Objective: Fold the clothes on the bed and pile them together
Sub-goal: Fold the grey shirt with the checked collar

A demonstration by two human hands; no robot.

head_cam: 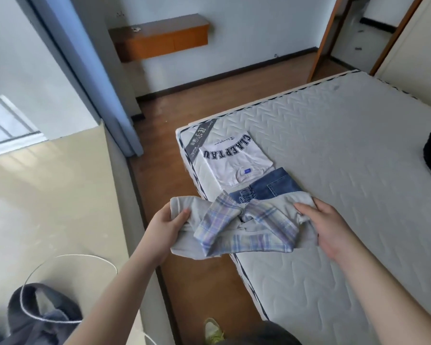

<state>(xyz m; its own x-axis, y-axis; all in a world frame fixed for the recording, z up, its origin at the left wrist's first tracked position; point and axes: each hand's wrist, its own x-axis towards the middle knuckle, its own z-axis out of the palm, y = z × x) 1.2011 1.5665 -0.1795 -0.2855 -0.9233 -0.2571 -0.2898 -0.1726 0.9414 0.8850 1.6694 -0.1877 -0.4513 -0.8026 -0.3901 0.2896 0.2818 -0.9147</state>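
Gripping the folded plaid garment (237,225), both hands (left (166,226), right (327,230)) outstretched.

— Near corner of the mattress (334,150)? Folded T-shirt (230,158) at eleven o'clock, folded jeans (271,186) touching it on the near side.

— And nearer? Half-folded garment (241,227) at twelve, overhanging the edge, left hand (168,226) at nine of it, right hand (327,229) at three.

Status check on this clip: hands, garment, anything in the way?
Left hand and right hand grip the plaid-and-grey garment over the mattress edge. Folded white T-shirt and jeans lie just beyond. Nothing blocking.
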